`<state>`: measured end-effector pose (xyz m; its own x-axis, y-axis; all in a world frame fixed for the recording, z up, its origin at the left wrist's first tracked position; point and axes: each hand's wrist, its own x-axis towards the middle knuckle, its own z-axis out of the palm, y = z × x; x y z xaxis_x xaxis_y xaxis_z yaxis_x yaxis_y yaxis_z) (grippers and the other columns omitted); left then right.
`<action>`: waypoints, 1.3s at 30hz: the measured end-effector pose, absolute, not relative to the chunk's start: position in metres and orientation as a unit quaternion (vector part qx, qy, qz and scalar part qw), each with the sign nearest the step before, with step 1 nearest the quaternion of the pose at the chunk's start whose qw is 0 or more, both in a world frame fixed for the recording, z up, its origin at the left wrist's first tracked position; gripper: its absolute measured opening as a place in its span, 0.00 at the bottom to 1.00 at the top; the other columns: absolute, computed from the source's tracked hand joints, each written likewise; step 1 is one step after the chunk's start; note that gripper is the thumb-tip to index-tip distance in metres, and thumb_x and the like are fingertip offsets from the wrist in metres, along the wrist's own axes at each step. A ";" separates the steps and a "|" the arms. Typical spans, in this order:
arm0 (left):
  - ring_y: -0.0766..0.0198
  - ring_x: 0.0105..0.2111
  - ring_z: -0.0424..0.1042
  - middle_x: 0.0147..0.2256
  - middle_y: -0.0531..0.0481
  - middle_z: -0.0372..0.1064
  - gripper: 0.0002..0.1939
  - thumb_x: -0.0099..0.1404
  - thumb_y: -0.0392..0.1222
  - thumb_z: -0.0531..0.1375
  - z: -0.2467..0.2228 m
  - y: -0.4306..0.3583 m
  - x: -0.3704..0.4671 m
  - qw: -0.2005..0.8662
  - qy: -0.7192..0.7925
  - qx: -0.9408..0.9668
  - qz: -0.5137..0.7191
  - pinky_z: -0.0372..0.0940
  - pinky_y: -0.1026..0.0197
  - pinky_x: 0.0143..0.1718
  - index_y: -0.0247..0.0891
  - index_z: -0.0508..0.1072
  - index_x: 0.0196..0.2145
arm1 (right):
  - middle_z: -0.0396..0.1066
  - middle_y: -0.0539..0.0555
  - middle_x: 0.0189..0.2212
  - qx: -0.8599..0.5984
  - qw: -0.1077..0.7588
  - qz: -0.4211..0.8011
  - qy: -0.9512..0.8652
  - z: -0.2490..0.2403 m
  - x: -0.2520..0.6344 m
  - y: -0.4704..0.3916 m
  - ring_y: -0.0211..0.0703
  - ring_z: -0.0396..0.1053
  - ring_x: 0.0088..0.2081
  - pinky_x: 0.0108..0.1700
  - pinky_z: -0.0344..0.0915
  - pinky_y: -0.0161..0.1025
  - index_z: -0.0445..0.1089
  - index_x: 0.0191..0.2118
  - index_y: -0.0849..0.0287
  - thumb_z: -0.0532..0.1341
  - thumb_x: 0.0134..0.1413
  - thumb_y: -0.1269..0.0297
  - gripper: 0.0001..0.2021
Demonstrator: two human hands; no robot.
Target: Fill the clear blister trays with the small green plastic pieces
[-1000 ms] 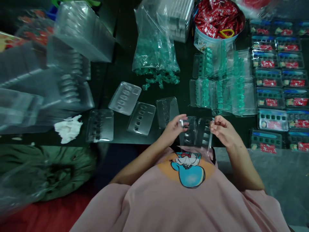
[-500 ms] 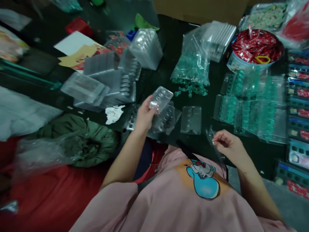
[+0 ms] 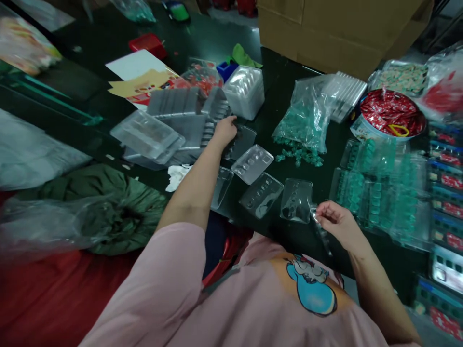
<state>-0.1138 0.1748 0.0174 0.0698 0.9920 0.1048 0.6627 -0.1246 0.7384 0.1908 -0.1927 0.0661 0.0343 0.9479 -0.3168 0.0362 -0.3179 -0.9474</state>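
My left hand [image 3: 225,131] reaches to the stacks of clear plastic trays [image 3: 175,108], its fingers beside a tray on the dark table; what they hold, if anything, is hidden. My right hand [image 3: 334,217] pinches the edge of a thin clear plastic tray [image 3: 321,233], seen nearly edge-on. Between my hands lie several separate clear trays, one at the middle [image 3: 252,164], one lower [image 3: 262,195] and one near my right hand [image 3: 296,200]. A stack of clear trays [image 3: 245,91] stands beyond my left hand.
A bag of green pieces [image 3: 302,115] spills onto the table [image 3: 277,62]. On the right are trays with green pieces [image 3: 383,188], a tub of red packets [image 3: 392,113] and boxed sets [image 3: 448,180]. A cardboard box [image 3: 336,33] stands behind; white tissue [image 3: 177,177] lies left.
My left hand has let go of its clear tray and moved forward to the stacks. More trays now lie spread apart. My right hand keeps its tray. The view has shifted.
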 end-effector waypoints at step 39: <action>0.64 0.41 0.74 0.42 0.47 0.73 0.18 0.56 0.29 0.58 -0.001 0.111 -0.132 0.450 0.555 0.311 0.626 0.69 0.61 0.44 0.40 0.76 0.44 | 0.73 0.56 0.36 -0.612 0.283 0.247 -0.697 -0.002 0.124 0.073 0.44 0.70 0.37 0.45 0.66 0.41 0.70 0.41 0.59 0.54 0.58 0.70 0.09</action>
<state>-0.1317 0.1114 -0.0014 -0.4017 0.9092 -0.1098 -0.2181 0.0214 0.9757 0.1235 0.0729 -0.0018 -0.0919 0.9915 0.0924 0.7124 0.1303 -0.6895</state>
